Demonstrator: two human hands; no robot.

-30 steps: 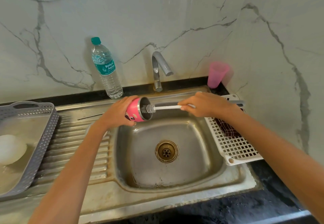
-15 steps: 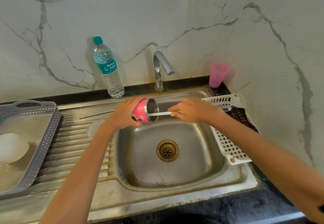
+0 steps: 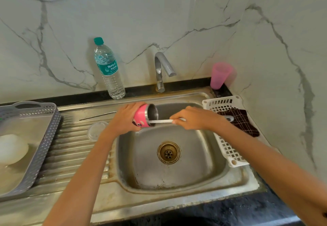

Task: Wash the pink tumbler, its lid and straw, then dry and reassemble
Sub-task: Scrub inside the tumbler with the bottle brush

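Observation:
My left hand [image 3: 123, 117] grips the pink tumbler [image 3: 141, 117] on its side over the back left of the sink basin [image 3: 203, 155], its steel mouth facing right. My right hand [image 3: 192, 118] holds the white handle of a bottle brush [image 3: 161, 121]; the bristle end is hidden inside the tumbler. A clear round lid [image 3: 96, 130] lies on the ribbed drainboard left of the basin. A thin metal straw [image 3: 98, 115] lies on the drainboard behind the lid.
The tap [image 3: 161, 70] stands behind the basin. A water bottle [image 3: 108, 70] is at the back left, a pink plastic cup [image 3: 220, 75] at the back right. A white slotted tray [image 3: 228, 146] holds a dark checked cloth [image 3: 238, 121]. A grey basket [image 3: 44, 142] sits far left.
The brush head was at the tumbler's mouth a second ago; my right hand has pushed it fully inside. Both hands stay over the basin's back edge.

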